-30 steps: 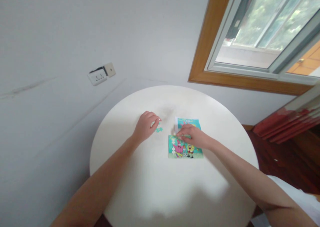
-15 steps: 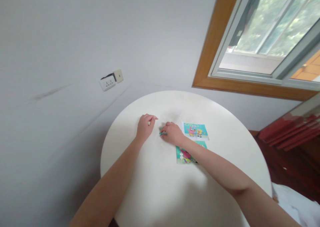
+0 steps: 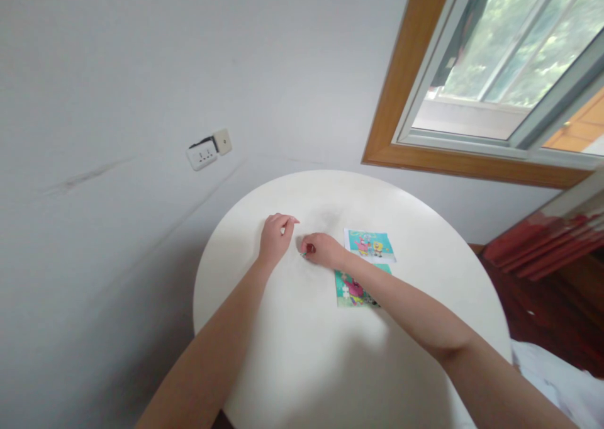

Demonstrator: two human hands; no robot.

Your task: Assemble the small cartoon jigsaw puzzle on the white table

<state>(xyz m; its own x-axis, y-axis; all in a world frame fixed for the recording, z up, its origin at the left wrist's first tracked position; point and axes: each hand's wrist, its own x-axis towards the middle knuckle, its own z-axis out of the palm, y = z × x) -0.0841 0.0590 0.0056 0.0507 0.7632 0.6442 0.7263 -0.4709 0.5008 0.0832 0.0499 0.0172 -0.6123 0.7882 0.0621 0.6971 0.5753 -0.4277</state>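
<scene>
Resting on the round white table [image 3: 283, 341] with the left hand [image 3: 275, 239], half open, with loosely curled fingers and a small gap beside the bent thumb; impossible to tell of any hold. Reaching across near it with the right hand [image 3: 323, 250], with thumb and forefinger rounded into a ring and a teal sliver of puzzle piece [image 3: 304, 254] at the fingertips; impossible to tell between gripped and merely touched. Seeing on the puzzle board [image 3: 350, 289], partly hidden by the right forearm [image 3: 408, 306], some pink figure on teal, plus white piece-shaped patches toward the left. Seeing just beyond, lying flat, a picture card [image 3: 370, 239] with pink and yellow characters.
</scene>
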